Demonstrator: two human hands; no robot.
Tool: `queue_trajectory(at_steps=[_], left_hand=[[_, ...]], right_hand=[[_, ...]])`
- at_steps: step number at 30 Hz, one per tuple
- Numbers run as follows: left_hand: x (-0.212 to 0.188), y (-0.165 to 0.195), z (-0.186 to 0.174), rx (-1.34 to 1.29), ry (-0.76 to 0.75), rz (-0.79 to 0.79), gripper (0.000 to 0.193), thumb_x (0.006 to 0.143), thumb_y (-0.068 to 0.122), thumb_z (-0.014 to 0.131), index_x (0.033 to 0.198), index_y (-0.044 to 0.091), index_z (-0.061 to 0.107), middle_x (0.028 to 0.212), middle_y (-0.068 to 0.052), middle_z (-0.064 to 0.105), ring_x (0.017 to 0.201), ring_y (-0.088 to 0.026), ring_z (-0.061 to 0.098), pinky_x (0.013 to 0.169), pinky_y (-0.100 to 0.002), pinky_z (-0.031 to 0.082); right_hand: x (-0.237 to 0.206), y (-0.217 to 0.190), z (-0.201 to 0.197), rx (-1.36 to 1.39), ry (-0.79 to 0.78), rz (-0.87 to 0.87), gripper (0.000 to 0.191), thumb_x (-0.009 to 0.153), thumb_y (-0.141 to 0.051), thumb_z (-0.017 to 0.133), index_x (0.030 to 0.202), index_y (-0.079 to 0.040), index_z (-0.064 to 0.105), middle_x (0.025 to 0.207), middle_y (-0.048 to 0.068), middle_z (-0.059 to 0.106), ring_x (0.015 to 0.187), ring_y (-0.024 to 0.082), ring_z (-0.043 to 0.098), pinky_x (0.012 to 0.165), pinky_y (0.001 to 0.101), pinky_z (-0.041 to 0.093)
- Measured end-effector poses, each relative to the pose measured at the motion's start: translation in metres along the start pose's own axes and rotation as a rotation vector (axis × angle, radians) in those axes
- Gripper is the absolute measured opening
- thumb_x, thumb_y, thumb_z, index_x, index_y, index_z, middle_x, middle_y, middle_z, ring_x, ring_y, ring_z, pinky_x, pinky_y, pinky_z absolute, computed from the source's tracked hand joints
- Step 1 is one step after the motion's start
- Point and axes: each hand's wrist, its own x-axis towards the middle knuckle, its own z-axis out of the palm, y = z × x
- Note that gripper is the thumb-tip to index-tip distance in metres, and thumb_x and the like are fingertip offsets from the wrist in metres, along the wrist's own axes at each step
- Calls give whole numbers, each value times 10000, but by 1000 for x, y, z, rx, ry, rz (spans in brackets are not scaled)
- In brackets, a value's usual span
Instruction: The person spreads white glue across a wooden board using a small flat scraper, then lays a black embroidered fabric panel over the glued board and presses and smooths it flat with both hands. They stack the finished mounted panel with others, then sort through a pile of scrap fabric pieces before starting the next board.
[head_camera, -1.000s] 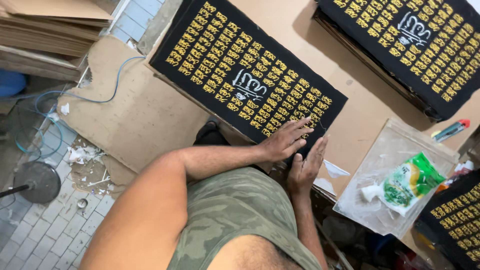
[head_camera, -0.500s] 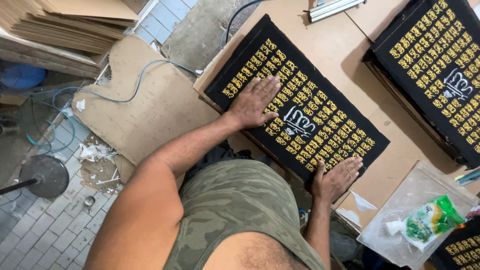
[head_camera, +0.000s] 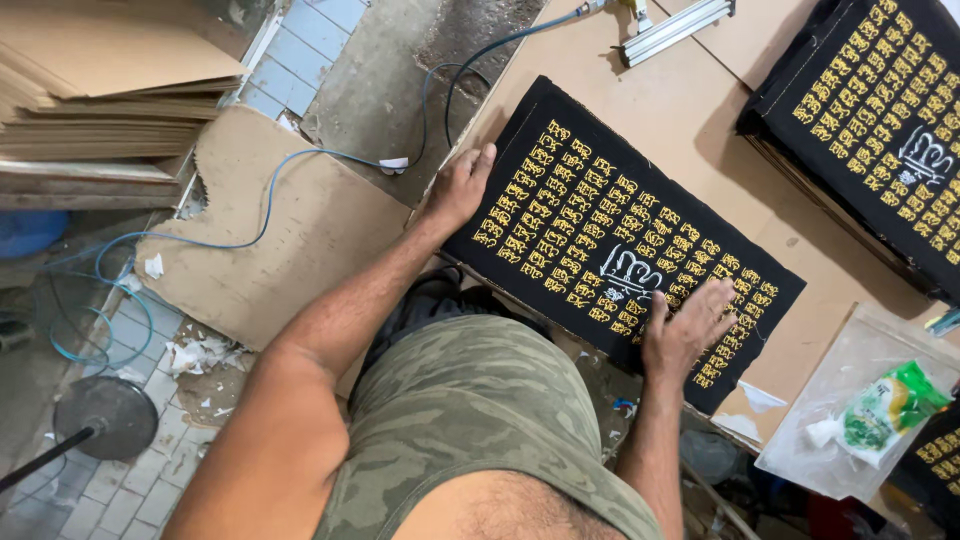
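A black fabric panel (head_camera: 610, 215) covered in rows of gold embroidered script lies flat on a brown work table (head_camera: 690, 110). My left hand (head_camera: 458, 186) grips the panel's left edge, fingers curled over it. Resting palm down on the panel near its lower right end, my right hand (head_camera: 685, 330) has its fingers spread. My camouflage shirt fills the bottom of the view.
A second stack of black gold-lettered panels (head_camera: 875, 120) sits at the upper right. A clear plastic bag with a green packet (head_camera: 870, 410) lies at the right. Stacked brown boards (head_camera: 95, 90) stand at the upper left. A blue cable (head_camera: 240, 235) trails over cardboard on the tiled floor.
My left hand slid from the panel's face to its left edge. My right hand moved up onto the panel's lower right end. The view shifted, showing more floor.
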Motion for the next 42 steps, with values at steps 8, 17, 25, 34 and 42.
queue_trajectory(at_steps=[8, 17, 25, 34, 42], left_hand=[[80, 66, 15, 63, 24, -4, 592, 981, 648, 471, 913, 83, 631, 803, -161, 709, 769, -339, 708, 648, -464, 534], [122, 75, 35, -107, -54, 54, 466, 1075, 455, 553, 878, 39, 624, 731, -105, 617, 706, -203, 597, 657, -378, 499], [135, 65, 48, -376, -133, 50, 364, 1069, 369, 595, 922, 52, 697, 757, 9, 631, 714, -60, 531, 655, -288, 487], [128, 68, 58, -271, -29, 182, 327, 1055, 347, 597, 952, 54, 699, 756, -45, 682, 704, -89, 602, 655, -322, 517], [132, 69, 63, -91, -31, 72, 441, 1065, 383, 630, 821, 16, 600, 670, -109, 558, 646, -138, 509, 606, -365, 462]], right_hand=[[59, -144, 36, -16, -86, -227, 999, 1059, -629, 436, 1603, 145, 113, 1695, 334, 46, 1600, 415, 14, 1300, 515, 20], [73, -155, 40, -77, -39, -221, 1025, 1053, -680, 426, 1602, 144, 160, 1689, 338, 93, 1600, 432, 65, 1308, 527, 49], [82, -157, 38, -74, -59, -211, 1021, 1047, -668, 464, 1601, 132, 154, 1685, 332, 78, 1597, 425, 48, 1305, 528, 38], [101, -209, 30, -29, -143, -521, 1062, 1012, -729, 458, 1607, 93, 143, 1697, 274, 70, 1596, 373, 41, 1303, 489, 33], [122, -62, -11, -144, -19, 43, 1083, 960, -801, 261, 1649, 18, 95, 1729, 244, 61, 1628, 348, 40, 1318, 479, 25]])
